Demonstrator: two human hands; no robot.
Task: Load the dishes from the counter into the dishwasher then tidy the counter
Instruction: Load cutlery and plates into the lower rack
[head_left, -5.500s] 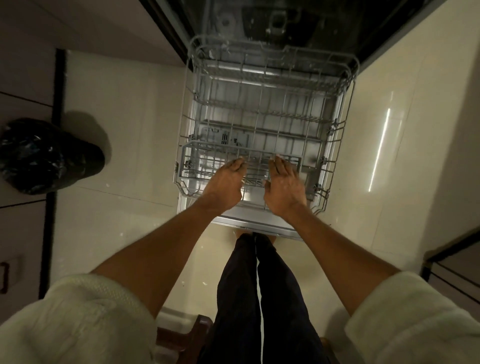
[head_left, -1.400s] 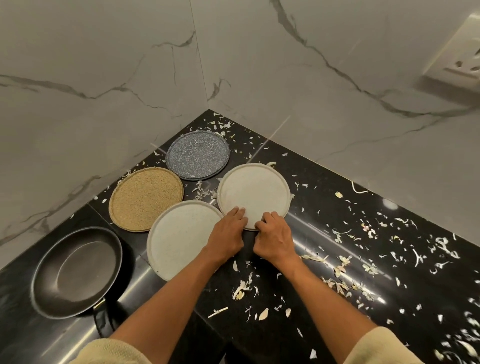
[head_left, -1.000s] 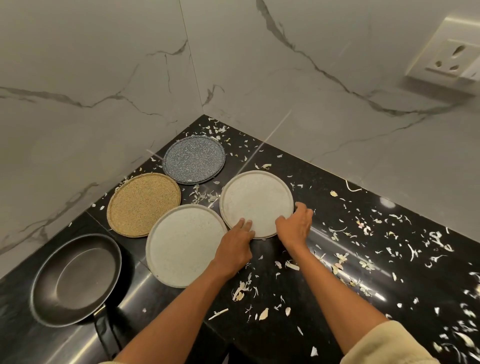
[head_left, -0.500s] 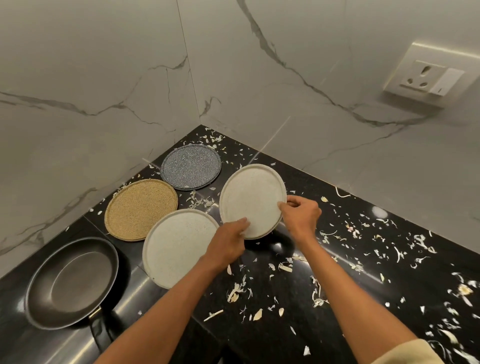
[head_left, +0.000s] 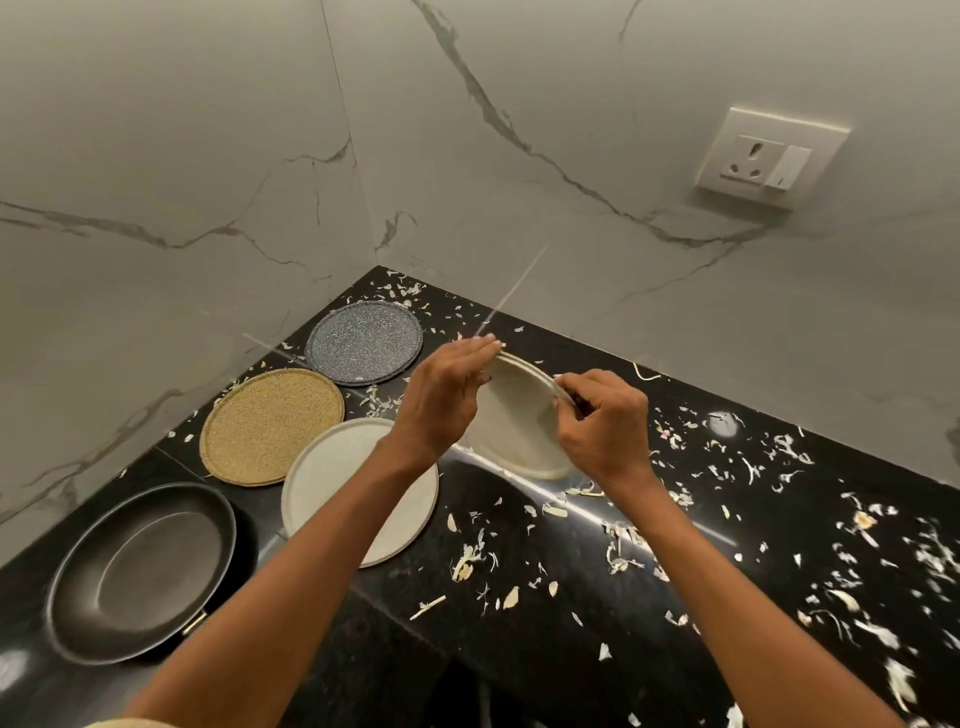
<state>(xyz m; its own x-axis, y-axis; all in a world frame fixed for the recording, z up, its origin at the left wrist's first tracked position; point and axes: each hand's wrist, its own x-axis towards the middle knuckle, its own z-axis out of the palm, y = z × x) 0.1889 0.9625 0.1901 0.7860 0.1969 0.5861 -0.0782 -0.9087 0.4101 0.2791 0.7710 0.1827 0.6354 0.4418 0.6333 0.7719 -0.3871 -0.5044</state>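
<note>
A cream plate (head_left: 514, 421) is lifted off the black counter (head_left: 571, 649) and tilted up nearly on edge. My right hand (head_left: 605, 423) grips its right rim with curled fingers. My left hand (head_left: 441, 397) lies against its left side, fingers straight along the top rim. Flat on the counter lie another cream plate (head_left: 332, 478), partly under my left forearm, a tan speckled plate (head_left: 272, 426) and a grey speckled plate (head_left: 363, 343). A dark frying pan (head_left: 140, 571) sits at the lower left.
White and yellowish peel scraps (head_left: 623, 545) litter the counter, thickest on the right. Marble walls meet in a corner behind the plates. A wall socket (head_left: 769, 156) is at the upper right. The counter's front edge runs along the bottom.
I turned from the dishwasher rack to the counter. Both hands took the right cream plate, lifted it and tipped it up on edge; my left hand moved from its lower rim to its top.
</note>
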